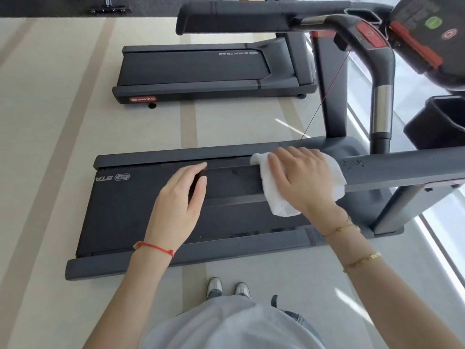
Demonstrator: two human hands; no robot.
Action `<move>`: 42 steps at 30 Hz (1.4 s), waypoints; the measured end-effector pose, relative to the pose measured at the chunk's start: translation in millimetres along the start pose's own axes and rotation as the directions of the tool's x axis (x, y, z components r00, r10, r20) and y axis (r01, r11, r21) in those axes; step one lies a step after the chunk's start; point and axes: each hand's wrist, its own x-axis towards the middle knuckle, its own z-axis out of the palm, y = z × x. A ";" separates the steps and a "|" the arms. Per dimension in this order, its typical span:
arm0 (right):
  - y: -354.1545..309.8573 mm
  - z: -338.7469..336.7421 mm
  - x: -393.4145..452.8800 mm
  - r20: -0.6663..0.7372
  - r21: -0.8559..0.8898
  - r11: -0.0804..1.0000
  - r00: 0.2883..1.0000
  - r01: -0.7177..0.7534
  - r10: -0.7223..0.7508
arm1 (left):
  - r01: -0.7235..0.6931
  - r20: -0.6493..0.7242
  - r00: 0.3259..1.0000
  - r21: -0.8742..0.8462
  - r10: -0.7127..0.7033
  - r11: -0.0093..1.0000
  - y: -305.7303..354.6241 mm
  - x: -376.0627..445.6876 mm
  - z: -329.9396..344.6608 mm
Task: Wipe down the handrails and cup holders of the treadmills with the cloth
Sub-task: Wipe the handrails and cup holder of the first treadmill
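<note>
I stand beside a dark grey treadmill (120, 205) and look down on its near handrail (402, 168), which runs across the view from the middle to the right edge. My right hand (304, 180) lies over a white cloth (276, 200) and presses it onto the rail; the cloth drapes over both sides. My left hand (178, 200) grips the rail's free left end, thumb on top. The far handrail (251, 16) crosses the top of the view. A black cup holder (437, 122) sits at the right, below the console (422, 34).
A second treadmill (206, 69) stands on the pale floor beyond the first. A thin red safety cord (324, 96) hangs from the console. Small specks (353, 163) dot the rail right of the cloth. A bright window strip (437, 248) runs along the right. My shoes (227, 289) stand close to the deck.
</note>
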 end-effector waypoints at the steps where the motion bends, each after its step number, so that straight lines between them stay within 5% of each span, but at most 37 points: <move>1: -13.9 3.9 4.5 0.017 -0.019 0.999 0.999 0.027 -0.027 | -0.004 -0.004 1.000 -0.002 0.004 1.000 0.3 -0.3 0.4; 7: -47.6 21.9 0.5 -0.050 0.060 0.964 0.965 0.260 -0.258 | 0.003 0.009 1.000 -0.019 -0.003 1.000 0.1 1.4 0.2; 10: -15.5 12.2 -6.0 -0.066 0.039 0.977 0.976 0.209 -0.206 | 0.012 0.010 1.000 -0.019 -0.012 1.000 -0.2 0.9 0.0; 13: -12.7 7.9 9.4 0.106 -0.058 0.997 0.994 0.048 -0.042 | 0.016 0.010 1.000 -0.023 -0.016 1.000 0.5 -0.1 0.4; 16: -41.8 18.2 23.5 0.223 -0.044 0.993 0.970 0.111 -0.098 | 0.015 0.016 1.000 -0.031 -0.015 0.999 1.4 -0.7 0.3; 22: -34.6 21.2 -6.4 -0.076 0.069 0.932 0.934 0.355 -0.350 | 0.032 0.037 0.999 -0.030 -0.031 0.999 0.6 0.1 -1.8; 28: -8.4 13.9 4.5 -0.041 0.000 0.999 0.999 0.032 -0.032 | 0.044 0.039 0.998 -0.022 -0.043 0.999 2.7 -0.5 -1.7; 36: -19.9 22.3 -9.2 -0.109 0.042 0.913 0.910 0.405 -0.399 | 0.042 0.031 0.999 -0.024 -0.042 0.999 3.5 -0.7 -1.2; 42: 2.5 12.6 4.1 -0.111 -0.015 0.998 0.992 0.055 -0.057 | 0.038 0.039 0.998 0.016 -0.038 0.999 7.6 1.0 -3.2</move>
